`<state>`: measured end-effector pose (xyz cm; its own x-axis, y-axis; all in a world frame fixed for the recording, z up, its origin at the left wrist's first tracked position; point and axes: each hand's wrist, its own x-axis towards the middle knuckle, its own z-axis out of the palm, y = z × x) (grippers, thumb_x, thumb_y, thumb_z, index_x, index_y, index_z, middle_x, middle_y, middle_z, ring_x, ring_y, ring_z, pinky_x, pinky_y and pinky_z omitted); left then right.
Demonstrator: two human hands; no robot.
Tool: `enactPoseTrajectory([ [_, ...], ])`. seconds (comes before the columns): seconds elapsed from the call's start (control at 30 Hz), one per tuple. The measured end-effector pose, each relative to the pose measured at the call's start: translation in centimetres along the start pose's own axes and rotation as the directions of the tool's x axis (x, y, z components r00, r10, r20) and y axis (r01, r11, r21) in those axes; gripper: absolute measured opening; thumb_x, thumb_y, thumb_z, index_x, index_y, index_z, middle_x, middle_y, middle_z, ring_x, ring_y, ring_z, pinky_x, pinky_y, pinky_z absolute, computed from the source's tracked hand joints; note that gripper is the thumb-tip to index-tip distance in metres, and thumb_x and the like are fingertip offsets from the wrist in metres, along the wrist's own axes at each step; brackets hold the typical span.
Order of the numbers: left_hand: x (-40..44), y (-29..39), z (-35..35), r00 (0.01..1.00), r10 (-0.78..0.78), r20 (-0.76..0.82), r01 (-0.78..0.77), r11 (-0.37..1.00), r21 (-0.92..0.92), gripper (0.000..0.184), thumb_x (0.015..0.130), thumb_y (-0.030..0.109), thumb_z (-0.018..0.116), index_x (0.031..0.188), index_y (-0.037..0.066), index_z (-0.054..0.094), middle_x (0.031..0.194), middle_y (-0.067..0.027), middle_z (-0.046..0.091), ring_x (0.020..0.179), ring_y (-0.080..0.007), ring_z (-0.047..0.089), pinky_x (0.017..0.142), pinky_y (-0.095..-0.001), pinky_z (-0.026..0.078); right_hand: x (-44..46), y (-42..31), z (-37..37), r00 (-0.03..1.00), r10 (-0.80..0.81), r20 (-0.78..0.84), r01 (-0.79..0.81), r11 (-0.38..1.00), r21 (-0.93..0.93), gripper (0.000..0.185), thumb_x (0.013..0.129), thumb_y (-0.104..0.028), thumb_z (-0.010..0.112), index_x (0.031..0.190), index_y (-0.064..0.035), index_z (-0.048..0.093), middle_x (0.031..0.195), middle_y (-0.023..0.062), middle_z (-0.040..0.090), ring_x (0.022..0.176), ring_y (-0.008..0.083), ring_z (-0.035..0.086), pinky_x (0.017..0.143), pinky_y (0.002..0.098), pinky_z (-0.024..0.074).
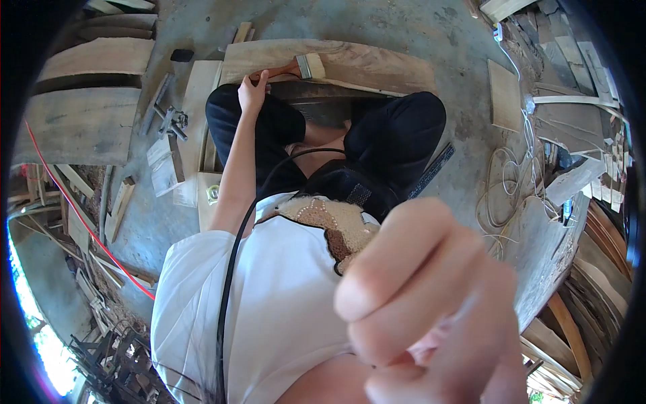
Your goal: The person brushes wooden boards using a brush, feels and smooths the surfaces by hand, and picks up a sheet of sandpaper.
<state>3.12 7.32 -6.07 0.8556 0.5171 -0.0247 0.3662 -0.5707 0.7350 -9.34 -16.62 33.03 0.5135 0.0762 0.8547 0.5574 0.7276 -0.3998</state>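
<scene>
My left hand (pixel 253 94) is closed around the handle of a wide paintbrush (pixel 311 66), out past my left knee. The brush has a reddish-brown handle, a metal band and pale bristles that point right. It lies over or just above a long wooden board (pixel 390 65) in front of my crossed legs; whether it touches the wood I cannot tell. Close to the camera, my right hand (pixel 431 296) is raised, large and slightly blurred. Its fingers are curled in, and no object shows between them. Part of the palm is hidden.
A black cable (pixel 232 269) runs down across my white shirt. On the left lie a metal clamp (pixel 173 123), wood pieces and a red hose (pixel 81 214). To the right are a dark ruler-like strip (pixel 432 170), coiled pale cords (pixel 501 178) and stacked boards (pixel 568 124).
</scene>
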Motion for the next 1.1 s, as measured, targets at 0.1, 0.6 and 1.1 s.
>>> enactPoseTrajectory([
  [0.1,-0.9,1.4,-0.7,1.0,0.008,-0.006,-0.008,1.0,-0.012,0.058,0.077,0.055,0.058,0.087,-0.002,0.058,0.074,-0.0169,0.065,0.079,-0.0311,0.064,0.073,-0.0375,0.048,-0.1,0.1,-1.8,0.998,-0.04,0.058,0.039,0.999,0.02,0.032,0.074,0.002,0.045,0.102,-0.0132,0.043,0.059,-0.0026,0.044,0.039,0.0093,0.039,0.04,0.0231,0.0291],
  [0.6,-0.4,1.1,-1.1,0.996,-0.022,-0.084,0.002,0.973,-0.229,0.044,0.076,0.042,0.066,0.087,-0.001,0.061,0.076,-0.0162,0.063,0.073,-0.0272,0.063,0.069,-0.0338,0.048,-21.9,17.3,-24.1,0.67,0.526,-0.523,-0.42,-0.313,-0.852,0.037,0.078,-0.019,0.056,0.114,-0.0128,0.051,0.1,0.0117,0.058,0.091,0.0279,0.058,0.083,0.0446,0.0408],
  [1.1,6.0,1.8,-7.3,0.693,-0.1,-0.714,0.02,0.993,-0.119,0.013,0.08,0.017,0.063,0.086,0.008,0.056,0.072,-0.0074,0.064,0.063,-0.0249,0.063,0.059,-0.0367,0.048,-27.0,16.3,-24.2,0.69,0.595,-0.412,-0.046,-0.532,-0.845,0.042,0.076,-0.017,0.055,0.116,-0.0063,0.054,0.115,0.0149,0.055,0.098,0.0245,0.057,0.092,0.0357,0.0373],
])
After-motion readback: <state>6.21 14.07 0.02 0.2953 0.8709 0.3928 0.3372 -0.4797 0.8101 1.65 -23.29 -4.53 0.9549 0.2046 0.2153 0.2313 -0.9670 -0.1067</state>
